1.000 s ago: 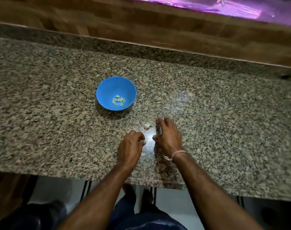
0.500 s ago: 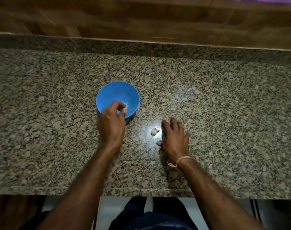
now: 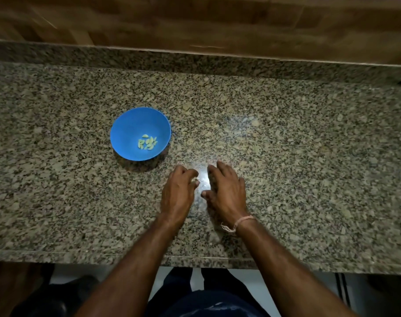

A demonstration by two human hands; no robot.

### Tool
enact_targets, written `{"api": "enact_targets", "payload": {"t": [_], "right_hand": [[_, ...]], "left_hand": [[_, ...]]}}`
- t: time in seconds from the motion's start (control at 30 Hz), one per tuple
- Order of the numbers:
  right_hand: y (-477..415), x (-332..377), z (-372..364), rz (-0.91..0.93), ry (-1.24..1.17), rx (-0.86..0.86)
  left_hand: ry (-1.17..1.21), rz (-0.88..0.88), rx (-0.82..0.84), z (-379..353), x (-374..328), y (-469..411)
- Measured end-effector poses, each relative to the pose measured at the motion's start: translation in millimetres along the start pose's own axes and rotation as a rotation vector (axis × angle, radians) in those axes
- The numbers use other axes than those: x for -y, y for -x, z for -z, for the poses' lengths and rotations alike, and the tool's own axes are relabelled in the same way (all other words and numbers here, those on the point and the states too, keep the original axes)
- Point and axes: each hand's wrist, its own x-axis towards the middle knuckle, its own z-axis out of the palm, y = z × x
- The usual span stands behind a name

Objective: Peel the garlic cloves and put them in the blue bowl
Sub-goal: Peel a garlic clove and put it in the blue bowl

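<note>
Left hand lies low on the granite counter with fingers curled inward; a small pale fragment shows at its fingertips, probably garlic or its skin, though whether it is pinched cannot be told. Right hand rests just beside it, palm down, fingers spread and fairly straight, holding nothing visible; a thread band circles that wrist. Between the two hands only glare on the stone is seen.

Outward and to the left, well apart from both hands, stands the blue bowl; several peeled cloves lie together at its bottom.

Assessment: task partly done; no unpeeled clove is plainly visible on the counter, so the remaining quantity cannot be determined; the fragment at the left fingertips appears to be the work in hand.
</note>
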Motion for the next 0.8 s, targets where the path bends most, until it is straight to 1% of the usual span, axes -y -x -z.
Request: {"api": "enact_targets", "payload": {"t": [0.03, 0.07, 0.1, 0.17, 0.2, 0.23, 0.3, 0.37, 0.43, 0.63, 0.8], "right_hand": [[2, -6, 0, 0.018, -0.046, -0.023], [5, -10, -1, 0.042, -0.1, -0.062], [7, -16, -3, 0.058, -0.197, -0.104], [13, -18, 1, 0.021, -0.516, -0.121], [15, -17, 5, -0.011, -0.659, -0.095], [16, -15, 10, -0.026, -0.772, -0.073], [16, -13, 15, 0.014, -0.886, -0.047], [18, -7, 20, 0.06, -0.947, -0.03], [22, -3, 25, 0.076, -0.98, -0.033], [30, -1, 37, 0.097, -1.02, -0.027], [34, -3, 42, 0.105, -1.023, -0.036]], "left_hand": [[0.017, 0.021, -0.012, -4, -1, -1], [0.095, 0.085, -0.023, -6, -4, -1], [0.256, 0.207, -0.019, -6, -8, -1], [0.78, 0.519, 0.036, -2, -18, 1], [1.048, 0.628, 0.066, 1, -23, 3], [1.244, 0.681, 0.085, 3, -27, 5], [1.469, 0.698, 0.088, 8, -37, 13], [1.557, 0.668, 0.072, 14, -45, 20], [1.569, 0.649, 0.072, 17, -50, 24], [1.564, 0.597, 0.023, 26, -59, 34], [1.474, 0.548, 0.014, 32, -65, 38]]}}
